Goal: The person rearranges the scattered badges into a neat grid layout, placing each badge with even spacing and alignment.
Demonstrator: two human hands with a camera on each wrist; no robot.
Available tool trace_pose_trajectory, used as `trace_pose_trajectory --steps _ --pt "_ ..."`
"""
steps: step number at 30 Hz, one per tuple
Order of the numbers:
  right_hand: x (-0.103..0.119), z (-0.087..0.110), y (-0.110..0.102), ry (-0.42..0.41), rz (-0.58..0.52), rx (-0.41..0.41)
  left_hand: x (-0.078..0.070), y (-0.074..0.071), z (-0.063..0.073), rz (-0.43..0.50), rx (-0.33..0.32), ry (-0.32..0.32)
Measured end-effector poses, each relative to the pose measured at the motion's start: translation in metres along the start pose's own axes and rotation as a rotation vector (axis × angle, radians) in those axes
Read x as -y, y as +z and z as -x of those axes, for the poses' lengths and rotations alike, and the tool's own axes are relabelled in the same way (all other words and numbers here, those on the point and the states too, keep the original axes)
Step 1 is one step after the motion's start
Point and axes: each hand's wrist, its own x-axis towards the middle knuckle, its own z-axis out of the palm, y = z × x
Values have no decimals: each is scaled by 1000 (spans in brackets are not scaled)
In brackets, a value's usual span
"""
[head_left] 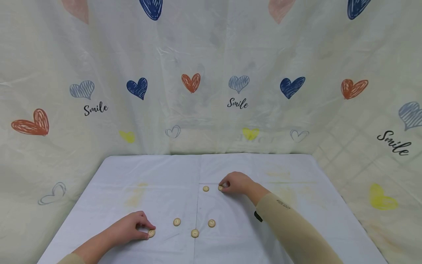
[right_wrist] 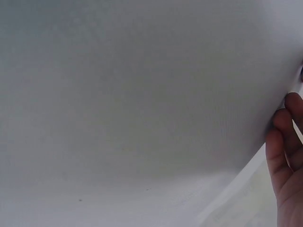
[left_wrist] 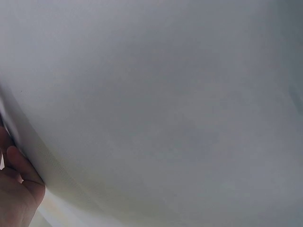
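Several round tan buttons lie on a white-covered table (head_left: 158, 168) in the head view. My left hand (head_left: 130, 228) pinches one button (head_left: 151, 233) between thumb and finger at the near left, close over the cloth. Farther back, right of the middle, my right hand (head_left: 237, 183) pinches another button (head_left: 220, 188). Just left of it lies a loose button (head_left: 206, 188). Nearer the front are three more: a left button (head_left: 177, 222), a middle button (head_left: 195, 233) and a right button (head_left: 211, 223). The wrist views show curled fingers of the left hand (left_wrist: 21, 184) and right hand (right_wrist: 286, 146), with no button visible.
Behind the table hangs a pale curtain (head_left: 211, 113) printed with hearts and the word Smile. Faint yellow stains (head_left: 136, 196) mark the cloth. A dark band (head_left: 258, 216) shows under the right sleeve (head_left: 290, 223). The table's far edge meets the curtain.
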Motion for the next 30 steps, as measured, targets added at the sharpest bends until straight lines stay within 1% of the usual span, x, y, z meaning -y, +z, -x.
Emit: trace_pose_trajectory --steps 12,16,20,23,25,30 --pt "-2 6 -3 17 -18 26 -1 1 0 2 5 -10" --pt "-4 8 -3 39 -90 13 -1 1 -1 -2 2 -5" --pt "-3 13 -5 54 -201 0 0 1 -1 -11 1 -3" --pt "0 19 -5 31 -253 9 0 0 -1 -16 0 -2" --pt "4 24 -5 1 -275 23 -1 0 0 -12 1 -3" --pt "12 42 2 -97 -274 59 -3 0 1 5 0 -18"
